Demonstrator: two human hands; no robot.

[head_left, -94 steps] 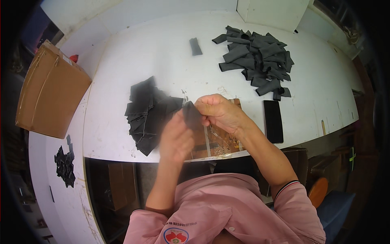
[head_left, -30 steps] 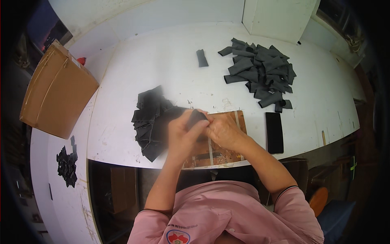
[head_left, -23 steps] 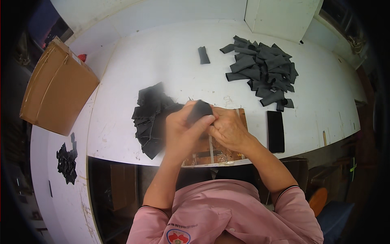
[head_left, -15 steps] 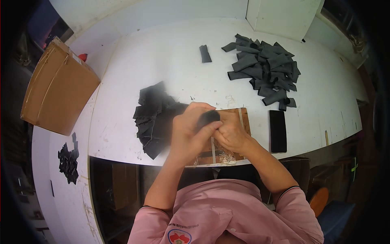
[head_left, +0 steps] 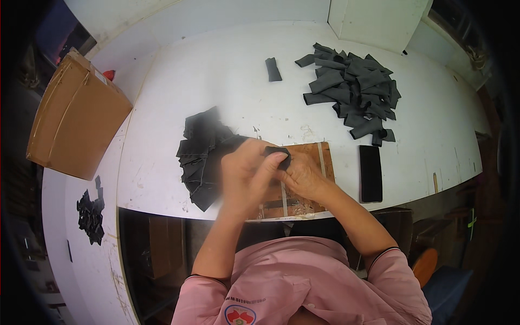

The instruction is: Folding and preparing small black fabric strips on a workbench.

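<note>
On the counter (head_left: 216,70), a grey fabric pile (head_left: 352,89) and a black pile (head_left: 203,157) are kept, likely unmixed, at one and nine o'clock of the wooden board (head_left: 276,196). Over it, closure of the right hand (head_left: 304,174) cannot be told; the grip of the left hand (head_left: 244,174) is clamped, apparently for steadiness, on a black fabric piece (head_left: 278,150).

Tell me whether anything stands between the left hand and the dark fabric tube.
Nothing visible does: the left hand grips the dark fabric tube directly, with the right hand close on its right.
</note>
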